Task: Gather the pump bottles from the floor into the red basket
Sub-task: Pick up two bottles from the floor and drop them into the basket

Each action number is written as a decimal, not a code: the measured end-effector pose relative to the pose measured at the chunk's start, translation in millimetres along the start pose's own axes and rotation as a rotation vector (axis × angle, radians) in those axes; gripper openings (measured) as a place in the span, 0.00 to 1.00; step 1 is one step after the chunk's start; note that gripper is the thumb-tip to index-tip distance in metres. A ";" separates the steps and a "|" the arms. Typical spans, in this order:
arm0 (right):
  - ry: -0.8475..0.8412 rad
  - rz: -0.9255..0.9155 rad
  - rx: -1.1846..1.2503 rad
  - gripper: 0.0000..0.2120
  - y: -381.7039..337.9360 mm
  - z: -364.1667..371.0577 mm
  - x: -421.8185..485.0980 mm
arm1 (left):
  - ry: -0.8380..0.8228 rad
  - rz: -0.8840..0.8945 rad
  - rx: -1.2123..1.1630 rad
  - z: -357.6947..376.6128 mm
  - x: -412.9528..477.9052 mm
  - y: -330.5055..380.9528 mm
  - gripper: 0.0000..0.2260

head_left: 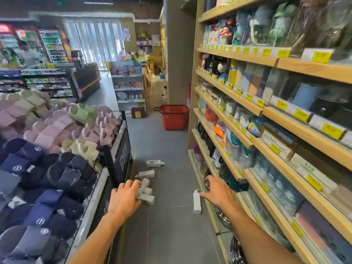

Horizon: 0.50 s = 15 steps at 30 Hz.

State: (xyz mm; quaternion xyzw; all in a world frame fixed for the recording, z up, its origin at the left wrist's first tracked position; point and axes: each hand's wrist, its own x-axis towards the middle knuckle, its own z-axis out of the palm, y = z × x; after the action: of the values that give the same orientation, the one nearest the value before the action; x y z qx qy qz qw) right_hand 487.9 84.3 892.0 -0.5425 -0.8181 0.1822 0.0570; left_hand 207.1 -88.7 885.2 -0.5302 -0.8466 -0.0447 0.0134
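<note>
Six bottles [146, 174] lie on the grey floor [171, 225] of a shop aisle, all white and all on their sides as far as the view shows. The farthest bottle [155, 163] lies alone mid-aisle, and a second one lies just nearer. A cluster [147, 199] of three sits touching one another close to the slipper bin [114, 149], partly hidden behind the left hand. The sixth, a lone bottle [197, 201], lies well apart on the right, beside the foot of the shelves [247, 109].

One red basket [173, 117] stands on the floor at the far end of the aisle, by the end of the shelves and well apart from every bottle. No bottle can be seen in it from this angle.

Two bare hands reach forward. The left hand [123, 197] has its fingers together and loosely bent, overlapping the cluster in the view; whether they touch a bottle cannot be told. The right hand [219, 191] is spread, fingers apart and nearly straight, holding nothing, its thumb pointing toward the lone bottle.
</note>
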 end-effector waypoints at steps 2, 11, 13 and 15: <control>0.005 0.006 -0.003 0.28 -5.3 2.3 21.9 | -0.009 -0.007 0.010 3.9 24.8 -7.6 0.27; -0.028 0.025 -0.019 0.27 -14.7 11.1 127.2 | -0.028 -0.018 0.005 24.7 128.3 -24.1 0.26; -0.027 0.015 -0.026 0.28 -14.3 10.6 152.8 | -0.035 -0.023 0.013 26.4 151.9 -22.2 0.26; -0.031 0.011 -0.023 0.29 -11.8 7.2 176.1 | -0.053 -0.037 0.012 27.9 174.0 -17.1 0.26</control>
State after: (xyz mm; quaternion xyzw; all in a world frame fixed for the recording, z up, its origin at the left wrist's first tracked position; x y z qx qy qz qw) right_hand 404.2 238.5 871.2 -0.5446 -0.8180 0.1815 0.0370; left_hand 116.3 62.4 868.7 -0.5155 -0.8565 -0.0257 -0.0064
